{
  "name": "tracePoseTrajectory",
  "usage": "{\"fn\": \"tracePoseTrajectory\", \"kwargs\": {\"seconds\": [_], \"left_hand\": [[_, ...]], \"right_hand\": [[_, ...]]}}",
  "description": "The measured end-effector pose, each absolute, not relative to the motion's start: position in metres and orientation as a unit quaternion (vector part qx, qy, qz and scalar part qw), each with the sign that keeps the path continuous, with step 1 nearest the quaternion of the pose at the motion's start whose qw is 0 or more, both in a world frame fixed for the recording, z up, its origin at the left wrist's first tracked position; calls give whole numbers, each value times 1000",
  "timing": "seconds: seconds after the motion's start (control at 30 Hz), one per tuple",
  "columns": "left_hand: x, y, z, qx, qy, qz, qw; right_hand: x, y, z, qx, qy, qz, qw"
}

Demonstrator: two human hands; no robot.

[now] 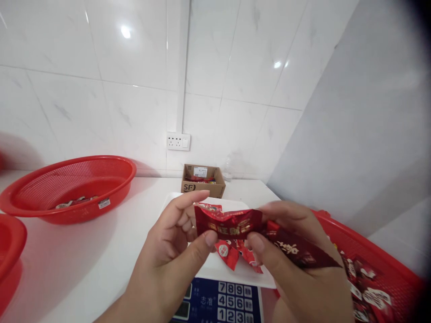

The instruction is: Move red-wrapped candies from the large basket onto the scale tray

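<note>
My left hand (170, 255) and my right hand (299, 264) together pinch a small dark red snack packet (229, 223) by its two ends, held level above a scale. My right hand also clasps a second dark red packet (298, 252) against its palm. Under the hands, a few red packets (232, 254) lie on the white pan (220, 269) of the scale. The scale's blue keypad (232, 305) shows at the bottom edge.
A red mesh basket (67, 186) with a few packets stands at the left, and another red rim (10, 240) lies at the far left. A red basket (380, 278) full of packets sits at my right. A small cardboard box (203, 180) stands by the tiled wall.
</note>
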State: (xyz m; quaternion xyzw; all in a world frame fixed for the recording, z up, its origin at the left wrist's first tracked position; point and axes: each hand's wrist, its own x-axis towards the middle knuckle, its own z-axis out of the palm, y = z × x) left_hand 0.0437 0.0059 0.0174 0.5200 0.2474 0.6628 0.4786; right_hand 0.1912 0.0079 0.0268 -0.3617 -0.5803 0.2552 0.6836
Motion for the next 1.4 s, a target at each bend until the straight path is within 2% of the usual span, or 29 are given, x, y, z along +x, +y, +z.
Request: {"fn": "tracePoseTrajectory", "kwargs": {"seconds": [0.17,0.43,0.73,0.9,1.4], "left_hand": [[42,8,20,521,296,674,432],[39,10,20,493,224,643,542],[43,11,20,477,226,670,522],[45,8,22,486,226,678,503],[42,10,17,494,248,678,485]], "right_hand": [[191,12,28,-337,-620,234,669],[202,16,20,-292,-705,136,632],[192,16,27,-338,-596,195,702],[190,14,28,-377,-549,251,702],[185,12,26,-365,-576,189,707]]}}
